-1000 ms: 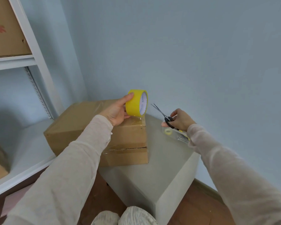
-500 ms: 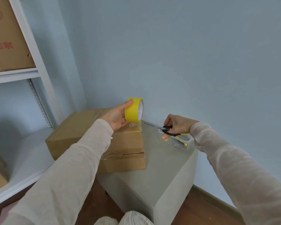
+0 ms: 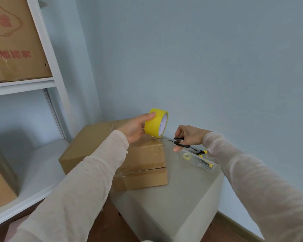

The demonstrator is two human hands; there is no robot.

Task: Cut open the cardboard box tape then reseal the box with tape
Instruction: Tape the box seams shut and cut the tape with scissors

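Observation:
A brown cardboard box (image 3: 143,179) lies across a grey stool and a white shelf, with clear tape along its side seam. My left hand (image 3: 135,128) holds a yellow tape roll (image 3: 156,123) just above the box's far right corner, and a clear strip runs from the roll down to the box top. My right hand (image 3: 189,137) grips black-handled scissors (image 3: 178,142), whose blades point left and meet the strip beneath the roll.
A clear tray (image 3: 198,159) with a small tape roll and yellow-handled tools sits on the grey stool (image 3: 173,198) by the wall. A white shelf unit (image 3: 45,55) at left carries other cardboard boxes (image 3: 12,42). The blue wall stands close behind.
My right hand has brought the scissors left from the tray to the tape strip under the roll. The left hand keeps the roll above the box corner.

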